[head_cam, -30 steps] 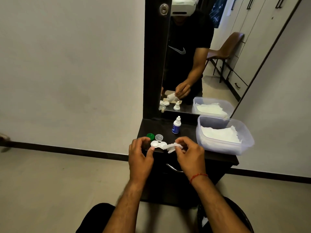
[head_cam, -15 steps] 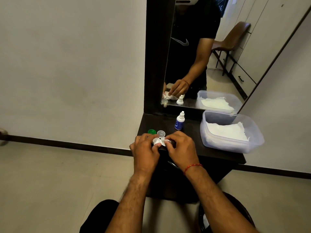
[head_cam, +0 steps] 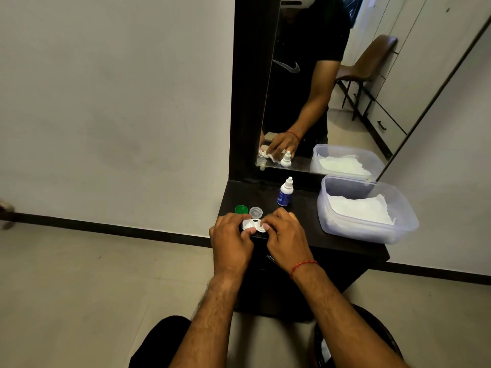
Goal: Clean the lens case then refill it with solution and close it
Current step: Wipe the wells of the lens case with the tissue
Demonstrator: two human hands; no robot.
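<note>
The white lens case (head_cam: 251, 224) lies at the front left of the dark dresser top (head_cam: 303, 224), its caps off. My left hand (head_cam: 231, 240) pinches its left end with thumb and fingers. My right hand (head_cam: 285, 236) curls over its right well; the white tissue it held earlier is hidden under the fingers. A green cap (head_cam: 241, 209) and a clear cap (head_cam: 256, 211) sit just behind the case. The small solution bottle (head_cam: 285, 192), white with a blue label, stands upright farther back.
A clear plastic tub (head_cam: 403, 224) holding white tissues stands at the right of the dresser top. A mirror (head_cam: 318, 83) rises behind and reflects the hands, bottle and tub. The floor lies below the front edge.
My right hand moved left onto the case, bringing the tissue over the right well. The case went from held above the edge to lower on the dresser top. The camera view shifted slightly.
</note>
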